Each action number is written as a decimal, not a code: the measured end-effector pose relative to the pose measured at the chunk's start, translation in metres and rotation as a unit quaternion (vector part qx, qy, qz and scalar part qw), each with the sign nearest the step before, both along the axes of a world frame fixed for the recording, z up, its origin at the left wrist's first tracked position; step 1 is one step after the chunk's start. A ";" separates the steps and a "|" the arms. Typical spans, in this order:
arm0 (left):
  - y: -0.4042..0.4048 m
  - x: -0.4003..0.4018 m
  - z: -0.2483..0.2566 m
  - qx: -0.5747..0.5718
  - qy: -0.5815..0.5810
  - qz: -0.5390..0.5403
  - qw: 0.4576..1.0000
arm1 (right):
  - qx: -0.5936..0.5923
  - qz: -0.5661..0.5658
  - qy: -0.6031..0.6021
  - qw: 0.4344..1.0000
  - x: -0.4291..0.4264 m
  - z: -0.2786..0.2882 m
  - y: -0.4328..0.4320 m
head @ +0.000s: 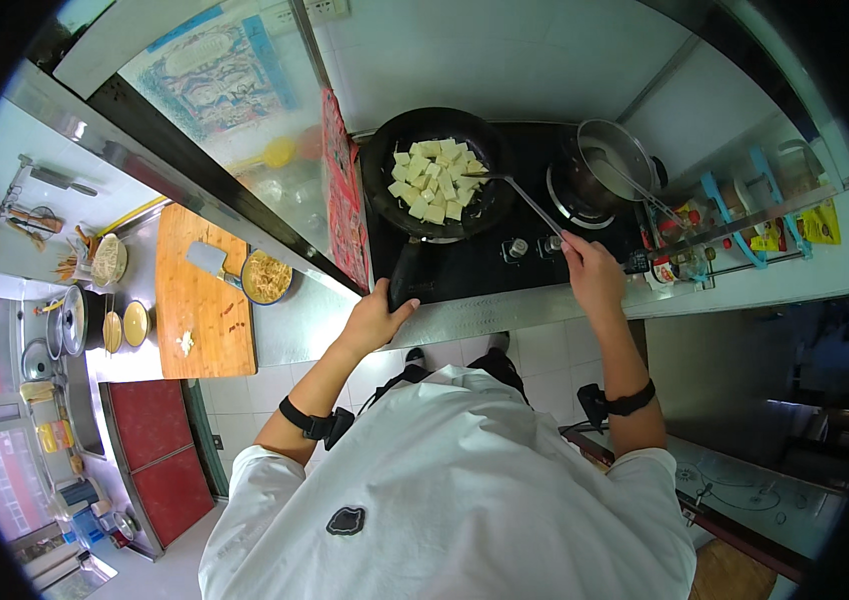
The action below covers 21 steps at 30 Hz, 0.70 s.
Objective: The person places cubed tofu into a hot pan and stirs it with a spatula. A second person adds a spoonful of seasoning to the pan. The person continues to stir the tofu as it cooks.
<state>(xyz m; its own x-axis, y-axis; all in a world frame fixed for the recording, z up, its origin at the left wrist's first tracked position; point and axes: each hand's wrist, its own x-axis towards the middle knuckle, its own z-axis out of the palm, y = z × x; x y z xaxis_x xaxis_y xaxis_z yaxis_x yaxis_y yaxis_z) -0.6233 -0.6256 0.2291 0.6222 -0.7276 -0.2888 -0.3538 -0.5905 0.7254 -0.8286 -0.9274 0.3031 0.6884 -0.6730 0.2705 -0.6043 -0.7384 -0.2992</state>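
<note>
Cubes of pale tofu (436, 176) lie heaped in a black wok (496, 139) on the left burner of a gas stove. My left hand (376, 319) is closed around the end of the wok's black handle (407, 270). In my right hand (591, 274) is the upper part of a long metal spatula or ladle (533, 202). Its head reaches into the right side of the tofu, where part of it is hidden among the cubes.
A metal pot (616, 169) with a utensil in it stands by the right burner. Bottles and packets fill a rack (739, 217) at right. Leftward are a wooden cutting board (203, 322), a cleaver (207, 257) and a bowl of shredded food (267, 276). A red cloth-like cover (343, 202) hangs beside the wok.
</note>
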 end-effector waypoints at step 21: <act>-0.083 -0.237 0.321 -0.639 0.550 -0.307 0.442 | 0.074 0.099 -0.039 0.992 -0.013 0.016 -0.038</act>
